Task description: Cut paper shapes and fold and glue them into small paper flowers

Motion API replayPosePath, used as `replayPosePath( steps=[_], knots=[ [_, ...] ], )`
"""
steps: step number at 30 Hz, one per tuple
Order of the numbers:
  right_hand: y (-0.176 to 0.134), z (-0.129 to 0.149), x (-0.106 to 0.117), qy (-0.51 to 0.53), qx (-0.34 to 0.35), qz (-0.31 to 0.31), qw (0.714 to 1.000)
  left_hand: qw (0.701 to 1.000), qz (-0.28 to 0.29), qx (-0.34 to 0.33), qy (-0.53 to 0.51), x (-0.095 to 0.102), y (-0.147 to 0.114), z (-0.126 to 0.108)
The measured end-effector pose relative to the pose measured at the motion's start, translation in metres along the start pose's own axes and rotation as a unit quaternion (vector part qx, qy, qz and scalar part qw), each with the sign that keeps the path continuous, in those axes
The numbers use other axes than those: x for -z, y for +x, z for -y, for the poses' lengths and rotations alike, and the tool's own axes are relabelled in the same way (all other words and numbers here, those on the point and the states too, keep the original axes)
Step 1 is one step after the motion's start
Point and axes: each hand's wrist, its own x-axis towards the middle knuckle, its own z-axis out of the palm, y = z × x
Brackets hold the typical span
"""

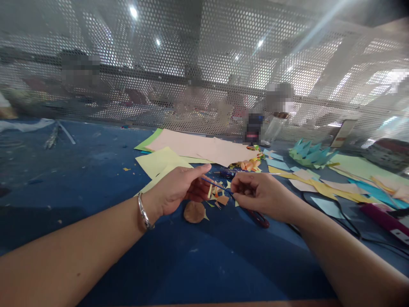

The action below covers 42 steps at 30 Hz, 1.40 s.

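My left hand (188,187), with a silver bangle at the wrist, is closed with its fingers curled. At its fingertips shows a small pale yellow paper strip (210,191). A thin blue stick (220,188) spans the gap between both hands. My right hand (260,194) pinches the near end of that stick; its inner fingers are partly hidden. Just below my left hand lies a round brown disc (194,212). Red-handled scissors (260,219) rest under my right hand, their blades hidden. Small paper scraps (221,198) are scattered between the hands.
Pink paper sheets (198,145) and yellow-green paper (159,162) lie ahead. A folded teal paper flower (311,154), colored paper strips (332,187), a black cable (348,224) and a purple object (383,219) are at right. A perforated metal screen (179,102) borders the blue table (179,264).
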Motion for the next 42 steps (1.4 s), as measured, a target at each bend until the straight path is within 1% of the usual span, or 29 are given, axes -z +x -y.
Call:
replayPosePath(
  steps=[2,8,15,19,26,29,31,34,37,39,42],
  knots=[
    [-0.001,0.002,-0.001,0.002,0.001,0.002,1.000,1.000,-0.016,-0.002,0.014,0.000,0.000,0.002],
    [-0.002,0.002,-0.001,-0.006,0.010,0.005,1.000,0.998,-0.033,-0.025,0.043,-0.004,-0.003,0.005],
    [-0.004,0.005,-0.002,0.003,0.015,0.002,1.000,0.997,-0.030,-0.044,0.051,-0.007,-0.006,0.004],
    [-0.005,0.003,-0.001,0.002,0.015,0.006,1.000,0.996,-0.011,-0.047,0.069,-0.004,-0.008,0.003],
    [-0.005,-0.002,0.002,-0.024,0.026,0.004,0.999,0.992,0.060,-0.038,0.101,0.003,-0.008,-0.002],
    [-0.005,-0.001,0.002,-0.025,0.023,0.006,0.999,0.985,0.078,-0.069,0.137,0.003,-0.009,-0.002],
    [-0.004,-0.002,0.002,-0.032,0.022,0.005,0.999,0.976,0.076,-0.100,0.179,0.003,-0.009,-0.002],
    [-0.004,-0.004,0.002,-0.050,0.022,0.002,0.999,0.952,0.068,-0.149,0.260,0.004,-0.008,-0.001],
    [-0.004,-0.006,0.001,-0.055,0.017,0.007,0.998,0.931,0.079,-0.173,0.310,0.007,-0.006,-0.001],
    [-0.005,-0.006,0.001,-0.049,0.014,0.010,0.999,0.933,0.090,-0.172,0.302,0.008,-0.005,-0.001],
    [-0.005,-0.005,0.001,-0.049,0.016,0.006,0.999,0.947,0.105,-0.161,0.258,0.008,-0.005,-0.002]
  ],
)
